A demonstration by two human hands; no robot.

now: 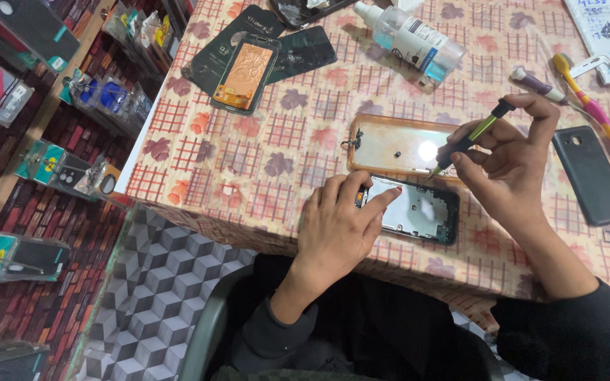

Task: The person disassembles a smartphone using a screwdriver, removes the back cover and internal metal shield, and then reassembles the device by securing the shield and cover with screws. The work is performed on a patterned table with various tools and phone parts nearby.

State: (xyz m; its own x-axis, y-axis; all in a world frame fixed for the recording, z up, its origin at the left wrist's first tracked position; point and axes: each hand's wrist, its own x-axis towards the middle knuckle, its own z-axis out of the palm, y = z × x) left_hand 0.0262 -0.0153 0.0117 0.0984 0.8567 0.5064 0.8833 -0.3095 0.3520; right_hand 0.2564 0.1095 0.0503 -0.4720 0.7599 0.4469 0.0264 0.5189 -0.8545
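A green screwdriver (476, 134) was pinched in the fingers (524, 106) of the right hand (510, 166), its tip set at the top edge of the opened phone (418, 210). The phone's left end was pressed down under the flattened left hand (337, 226), with nothing gripped. A screw seemed to be worked loose; a steady tip would be called for. Just beyond the phone an orange tray (390, 144) was laid on the worktop (248, 162).

Table (262, 155): covered with a checked, leaf-patterned cloth. Floor (157, 289), below the table's near edge: grey cube-pattern tiles. Left of the table: red brick-pattern surface (44, 303) with packaged accessories (58, 173).
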